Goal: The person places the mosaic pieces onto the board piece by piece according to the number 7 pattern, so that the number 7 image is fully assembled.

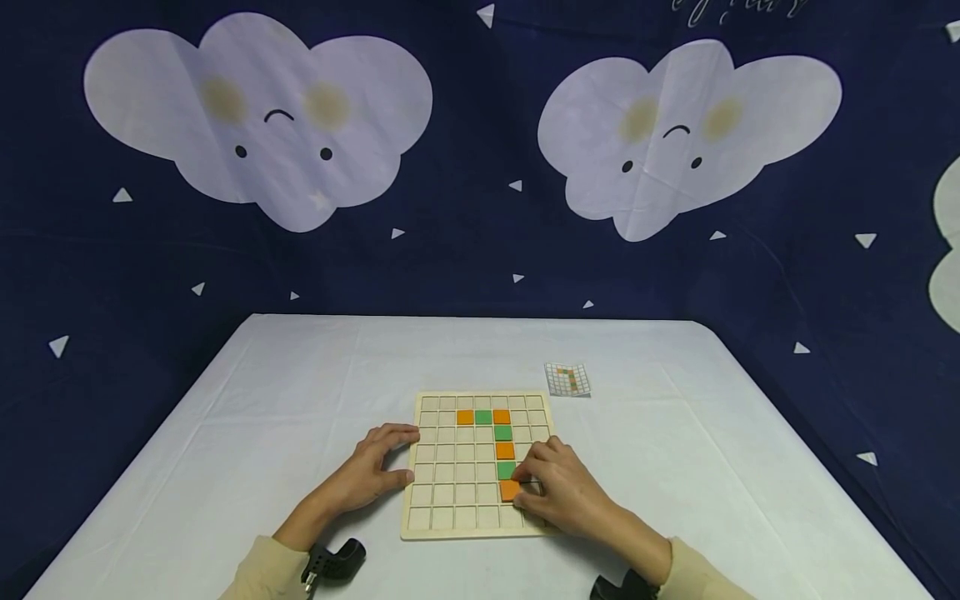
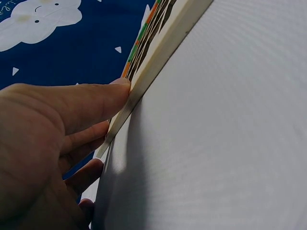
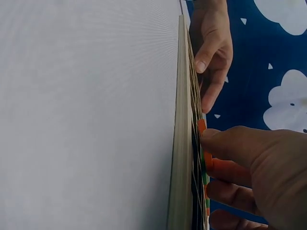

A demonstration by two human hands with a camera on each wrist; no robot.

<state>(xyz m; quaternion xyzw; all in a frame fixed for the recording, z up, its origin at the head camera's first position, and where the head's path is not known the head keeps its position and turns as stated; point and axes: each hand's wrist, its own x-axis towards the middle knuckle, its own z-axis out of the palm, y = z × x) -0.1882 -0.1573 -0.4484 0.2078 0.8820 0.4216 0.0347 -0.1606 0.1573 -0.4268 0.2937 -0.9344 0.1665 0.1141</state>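
Observation:
A wooden grid board lies on the white table. An orange and green line of square tiles, such as the green tile, runs across its upper part and down its right side. My right hand pinches the lowest orange tile over its cell; in the right wrist view the thumb lies on this orange tile. My left hand touches the board's left edge with thumb and fingers spread. In the left wrist view its thumb rests against the board's side.
A small printed card with a grid pattern in orange and green lies behind the board's right corner. The white tablecloth surrounds the board. A dark blue backdrop with clouds hangs behind the table.

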